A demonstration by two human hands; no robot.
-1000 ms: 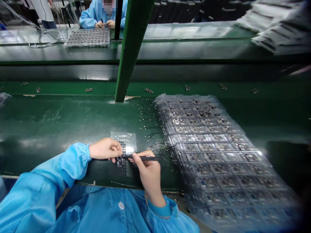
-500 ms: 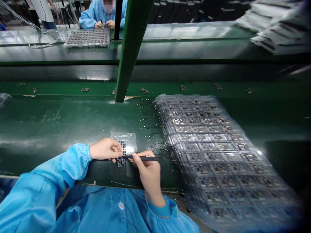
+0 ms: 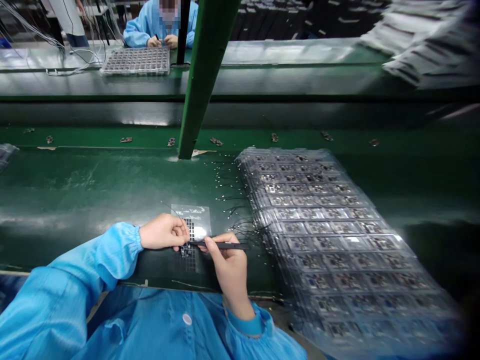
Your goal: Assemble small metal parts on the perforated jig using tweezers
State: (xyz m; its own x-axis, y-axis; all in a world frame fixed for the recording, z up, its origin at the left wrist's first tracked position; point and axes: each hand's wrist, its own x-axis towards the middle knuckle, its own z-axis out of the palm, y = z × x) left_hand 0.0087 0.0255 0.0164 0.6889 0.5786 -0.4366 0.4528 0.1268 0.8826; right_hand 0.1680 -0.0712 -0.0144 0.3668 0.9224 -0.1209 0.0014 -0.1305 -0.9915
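My left hand (image 3: 167,231) is closed, thumb and fingertips pinched at the edge of a small circuit board (image 3: 186,250). A thin black wire (image 3: 173,210) with a pale end sticks up past those fingers. My right hand (image 3: 228,260) grips black tweezers (image 3: 225,245) lying nearly level, their tips pointing left at the board beside my left fingertips. Fingers partly hide where the tips meet the board. Under both hands lies a clear sheet (image 3: 200,214) with rows of small black squares.
To the right stands a stack of clear trays (image 3: 326,215) filled with circuit boards. Thin wires (image 3: 234,210) with metal ends lie along its left side. A green post (image 3: 204,80) rises ahead. Small boards (image 3: 216,142) sit spaced along a green belt. Across it, a co-worker (image 3: 150,30) sits behind another tray (image 3: 135,61).
The boards along the green belt have shifted left. My two hands and the tweezers hold almost the same position at the board.
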